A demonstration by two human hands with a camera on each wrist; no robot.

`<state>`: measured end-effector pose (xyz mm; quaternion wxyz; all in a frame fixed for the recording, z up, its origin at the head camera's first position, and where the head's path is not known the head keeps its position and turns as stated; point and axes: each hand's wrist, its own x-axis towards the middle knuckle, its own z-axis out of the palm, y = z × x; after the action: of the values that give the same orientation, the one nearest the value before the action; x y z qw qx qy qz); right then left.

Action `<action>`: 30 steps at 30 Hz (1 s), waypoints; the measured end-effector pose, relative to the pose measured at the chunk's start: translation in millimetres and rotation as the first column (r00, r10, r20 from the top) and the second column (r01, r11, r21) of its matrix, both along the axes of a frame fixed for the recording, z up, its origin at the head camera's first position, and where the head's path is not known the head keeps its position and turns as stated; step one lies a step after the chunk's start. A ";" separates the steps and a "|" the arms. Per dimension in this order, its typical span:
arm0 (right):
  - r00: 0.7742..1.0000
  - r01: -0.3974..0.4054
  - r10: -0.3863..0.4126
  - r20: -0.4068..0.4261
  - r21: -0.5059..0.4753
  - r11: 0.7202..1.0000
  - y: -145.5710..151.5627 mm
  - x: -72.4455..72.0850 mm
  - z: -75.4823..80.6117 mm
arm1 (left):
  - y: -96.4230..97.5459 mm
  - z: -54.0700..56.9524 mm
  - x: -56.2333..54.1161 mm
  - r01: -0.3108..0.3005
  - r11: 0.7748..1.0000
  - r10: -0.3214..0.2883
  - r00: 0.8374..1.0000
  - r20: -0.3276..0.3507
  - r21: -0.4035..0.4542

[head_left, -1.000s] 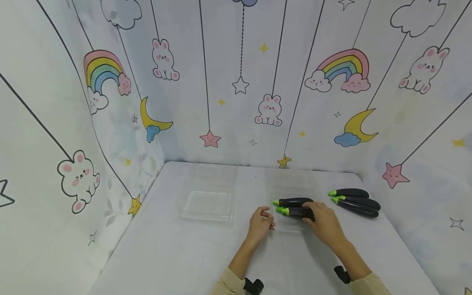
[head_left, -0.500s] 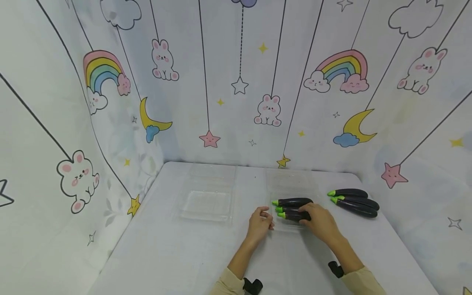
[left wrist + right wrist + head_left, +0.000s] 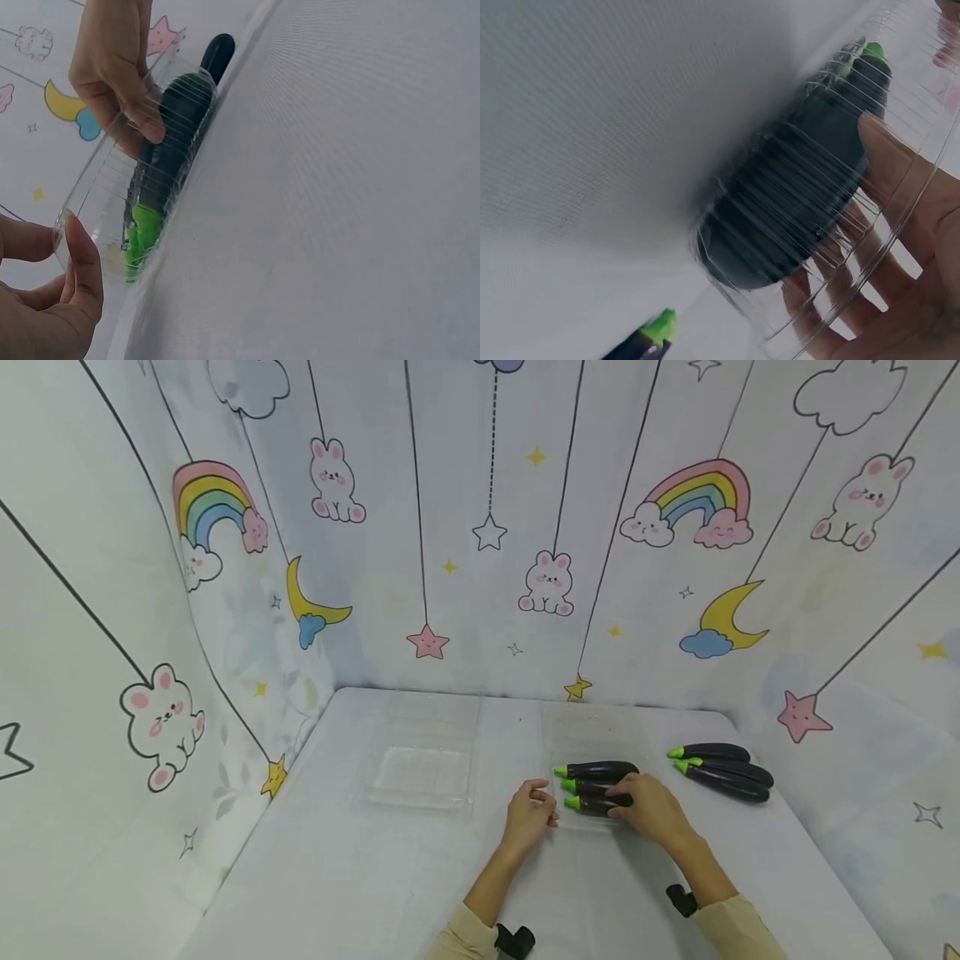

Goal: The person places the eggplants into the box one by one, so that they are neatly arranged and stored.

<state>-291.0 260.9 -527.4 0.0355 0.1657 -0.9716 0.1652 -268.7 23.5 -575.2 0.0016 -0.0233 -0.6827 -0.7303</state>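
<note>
In the head view, three dark purple eggplants with green stem ends lie side by side in a clear plastic clamshell box (image 3: 585, 827). My right hand (image 3: 654, 810) holds the nearest eggplant (image 3: 594, 807) by its thick end. In the right wrist view its thumb (image 3: 889, 154) lies on one side and the fingers on the other, seen through the ribbed clear wall. My left hand (image 3: 529, 817) is at the box's left edge. Thumb and forefinger pinch the rim (image 3: 60, 234) in the left wrist view. The middle eggplant (image 3: 588, 787) is partly hidden by my right fingers.
Several more eggplants (image 3: 726, 770) lie in a group on the white table at the right. Another clear clamshell box (image 3: 420, 806) lies with its lid raised back on the left. Printed cloth walls enclose the table's back and sides.
My right hand has moved the held eggplant slightly toward me and down into the box, uncovering the middle eggplant behind it. My left hand stays at the box's edge.
</note>
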 end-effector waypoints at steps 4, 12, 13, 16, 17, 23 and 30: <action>0.999 0.004 -0.003 0.047 -0.031 1.000 2.5 -0.9 0.1 | 1.1 -2.1 -1.2 0.001 1.000 -0.001 1.000 0.005 0.001; 0.998 0.013 -0.007 0.068 -0.081 0.997 0.8 -0.2 4.8 | -1.3 -1.2 -2.2 0.000 1.000 0.000 1.000 0.023 -0.002; 0.998 0.009 -0.003 0.067 -0.081 0.997 0.4 -0.4 4.7 | -2.0 -1.3 -2.2 -0.002 1.000 0.002 1.000 0.024 -0.004; 0.999 0.004 0.000 0.054 -0.077 0.997 0.0 0.3 4.6 | -3.0 -2.0 -2.4 -0.004 1.000 0.004 1.000 0.027 -0.001; 0.999 -0.002 0.005 0.047 -0.078 0.997 0.5 1.0 4.8 | -2.9 -2.4 -2.4 -0.003 1.000 0.003 1.000 0.027 0.001; 1.000 0.003 -0.003 -0.002 -0.099 0.995 5.8 2.2 5.3 | -1.1 -1.8 -3.7 -0.006 1.000 0.005 0.999 0.039 0.017; 0.998 -0.014 0.002 -0.067 -0.180 0.984 11.9 -0.9 5.9 | -2.6 2.1 -3.6 -0.009 0.998 0.005 0.998 0.058 0.062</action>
<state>-291.8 272.8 -521.5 0.0823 0.1710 -0.9502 0.2470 -272.3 20.9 -573.0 -0.0149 0.0002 -0.6596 -0.7514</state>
